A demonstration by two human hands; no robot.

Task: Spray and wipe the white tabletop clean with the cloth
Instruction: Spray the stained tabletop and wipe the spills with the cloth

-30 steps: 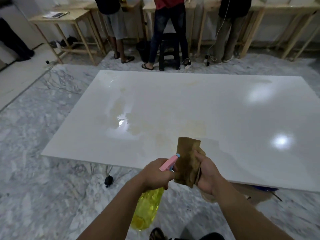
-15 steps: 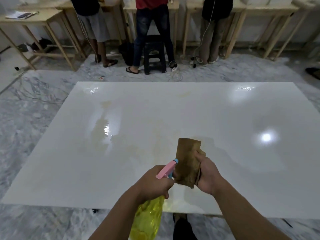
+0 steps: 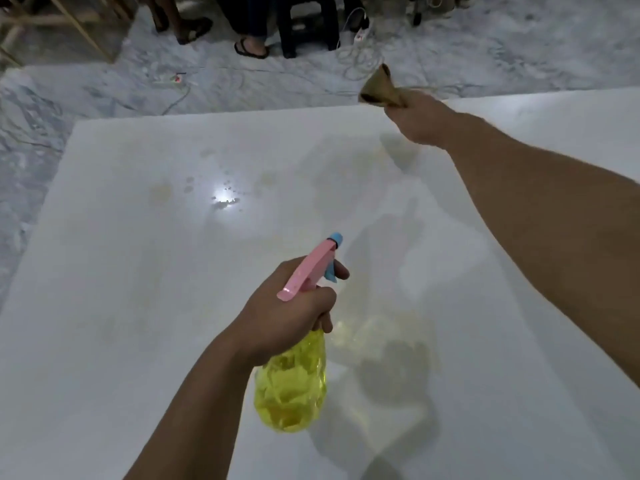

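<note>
The white tabletop (image 3: 138, 306) fills most of the view, with yellowish stains and small droplets near a light glare at its far left. My left hand (image 3: 287, 313) grips the neck of a yellow spray bottle (image 3: 291, 382) with a pink and blue trigger head, held above the table's middle, one finger on the trigger. My right hand (image 3: 415, 119) is stretched out over the far edge and grips a bunched brown cloth (image 3: 379, 88), which sticks up out of the fist, above the surface.
Beyond the far edge lies grey marbled floor with a power strip (image 3: 171, 79) and loose cables (image 3: 360, 60). Feet of standing people (image 3: 251, 46), a black stool (image 3: 308, 26) and wooden table legs (image 3: 83, 29) are at the top.
My right hand has swung the cloth from beside the sprayer out to the table's far edge. The view has moved in over the tabletop. My left hand still holds the bottle.
</note>
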